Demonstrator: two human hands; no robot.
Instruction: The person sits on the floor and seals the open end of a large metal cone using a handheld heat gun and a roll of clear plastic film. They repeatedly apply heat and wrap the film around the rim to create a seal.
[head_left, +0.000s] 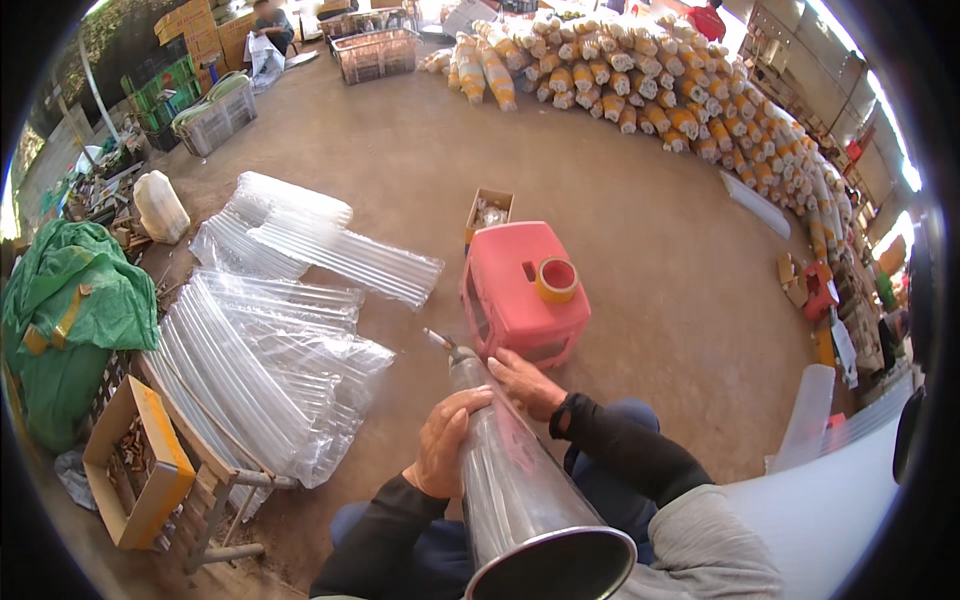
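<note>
A long, shiny grey cone-shaped tube (pixel 515 480) slants across my lap, its wide, dark round mouth towards me. At its narrow far end is a small pale tip. My left hand (pixel 445 440) is closed round the left side of the tube. On the right, near the narrow end, my right hand (pixel 527 384) has its fingers stretched out against the tube. Just beyond stands a pink plastic stool (pixel 515 250), with a roll of yellow-brown tape (pixel 557 280) on its top.
Clear plastic-wrapped tubes (pixel 250 370) lie on the floor at left. An open cardboard box (pixel 165 450) sits on a wooden bench beside a green sheet (pixel 80 300). A small box (pixel 490 205) stands behind the stool. Many wrapped bundles (pixel 640 80) are piled at the back.
</note>
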